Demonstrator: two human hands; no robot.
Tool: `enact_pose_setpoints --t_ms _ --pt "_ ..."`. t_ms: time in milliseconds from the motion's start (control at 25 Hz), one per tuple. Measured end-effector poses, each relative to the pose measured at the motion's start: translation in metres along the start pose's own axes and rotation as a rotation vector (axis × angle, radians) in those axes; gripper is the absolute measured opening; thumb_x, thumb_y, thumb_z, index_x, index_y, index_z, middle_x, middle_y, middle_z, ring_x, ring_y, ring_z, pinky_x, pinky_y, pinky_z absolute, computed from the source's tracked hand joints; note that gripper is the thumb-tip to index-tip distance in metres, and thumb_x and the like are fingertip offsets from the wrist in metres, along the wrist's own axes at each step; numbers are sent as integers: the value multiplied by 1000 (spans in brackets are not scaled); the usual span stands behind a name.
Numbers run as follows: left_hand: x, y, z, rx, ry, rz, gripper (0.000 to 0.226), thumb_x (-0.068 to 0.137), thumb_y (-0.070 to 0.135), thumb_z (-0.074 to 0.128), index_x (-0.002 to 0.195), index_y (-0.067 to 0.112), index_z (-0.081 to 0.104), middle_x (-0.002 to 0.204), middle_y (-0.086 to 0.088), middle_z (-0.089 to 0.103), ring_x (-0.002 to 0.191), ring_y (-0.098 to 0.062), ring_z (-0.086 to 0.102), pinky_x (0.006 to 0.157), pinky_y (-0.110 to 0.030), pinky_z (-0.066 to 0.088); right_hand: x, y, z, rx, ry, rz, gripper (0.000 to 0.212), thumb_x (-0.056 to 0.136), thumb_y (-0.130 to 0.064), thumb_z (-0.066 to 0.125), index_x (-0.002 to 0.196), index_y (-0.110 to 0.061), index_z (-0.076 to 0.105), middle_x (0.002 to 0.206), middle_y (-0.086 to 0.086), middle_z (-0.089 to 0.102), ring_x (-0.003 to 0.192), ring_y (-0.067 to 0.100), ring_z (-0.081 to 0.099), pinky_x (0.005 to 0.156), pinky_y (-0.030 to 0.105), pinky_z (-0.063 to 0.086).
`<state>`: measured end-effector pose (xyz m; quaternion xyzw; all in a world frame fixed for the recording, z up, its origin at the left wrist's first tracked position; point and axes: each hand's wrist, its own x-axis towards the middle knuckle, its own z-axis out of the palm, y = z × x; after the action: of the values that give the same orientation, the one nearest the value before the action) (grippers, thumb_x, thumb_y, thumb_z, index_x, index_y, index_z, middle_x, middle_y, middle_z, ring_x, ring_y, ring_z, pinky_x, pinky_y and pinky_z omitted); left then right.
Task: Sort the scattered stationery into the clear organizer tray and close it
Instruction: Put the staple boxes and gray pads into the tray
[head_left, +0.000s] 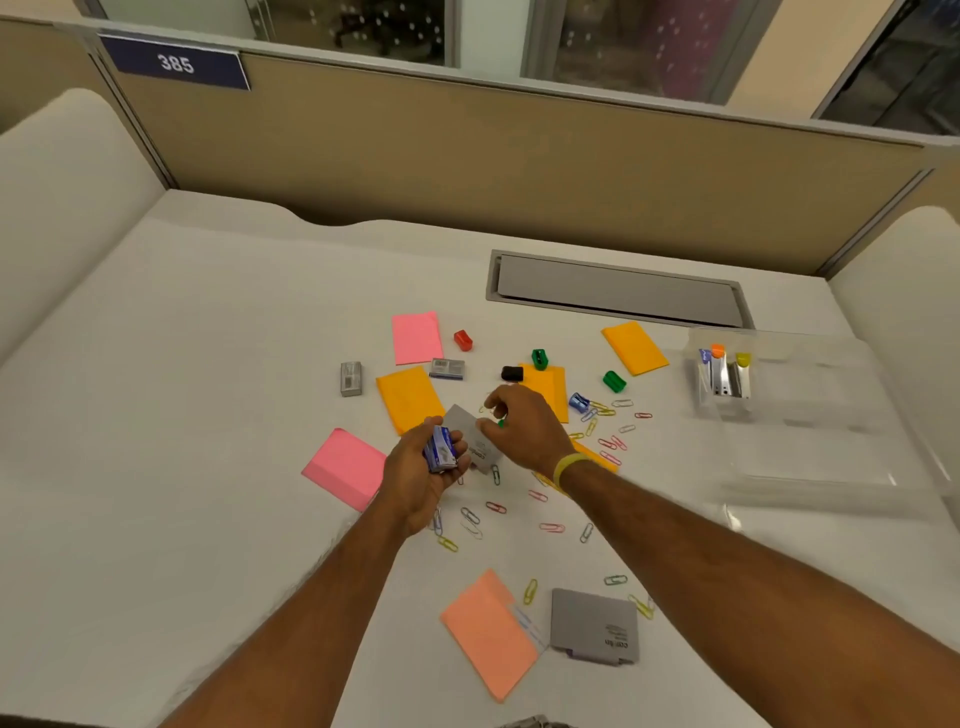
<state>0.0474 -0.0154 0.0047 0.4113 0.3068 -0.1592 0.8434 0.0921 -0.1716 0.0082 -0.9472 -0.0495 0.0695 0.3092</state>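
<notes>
Both hands mid-desk: left hand (421, 483) curled round blue staple boxes (440, 451), right hand (522, 428) half-curled, contents unclear; best carry boxes to organizer tray (810, 415) at two o'clock, grip level.

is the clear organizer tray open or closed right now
Open. The clear organizer tray has its lid lying flat on the desk in front of it, leaving the compartments uncovered.

A navy plate (174, 62) on the partition (467, 156) reads 385; the print on the near grey card (592, 621) is too blurred.
</notes>
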Motion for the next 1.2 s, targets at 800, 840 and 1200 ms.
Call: enact_pose_setpoints --t_ms 800,840,1200 --pt "54 51 -13 -46 163 173 21 100 22 48 116 9 53 93 -8 63 82 -18 63 64 -29 58 105 -29 40 147 8 3 30 84 -19 67 111 -12 60 95 9 64 82 22 60 71 30 47" --pt "55 53 -11 -24 183 209 21 100 18 48 120 11 51 93 -7 63 82 -18 63 65 -29 57 98 -37 42 316 -4 50 30 83 -21 70 110 -12 61 89 8 66 78 20 62 70 29 49" --pt "57 63 -28 136 269 340 32 99 21 50 128 7 52 115 -13 62 104 -26 63 78 -32 56 65 -82 67 558 -157 12 17 86 -29 69 95 -16 74 87 -5 72 80 10 67 74 24 54"
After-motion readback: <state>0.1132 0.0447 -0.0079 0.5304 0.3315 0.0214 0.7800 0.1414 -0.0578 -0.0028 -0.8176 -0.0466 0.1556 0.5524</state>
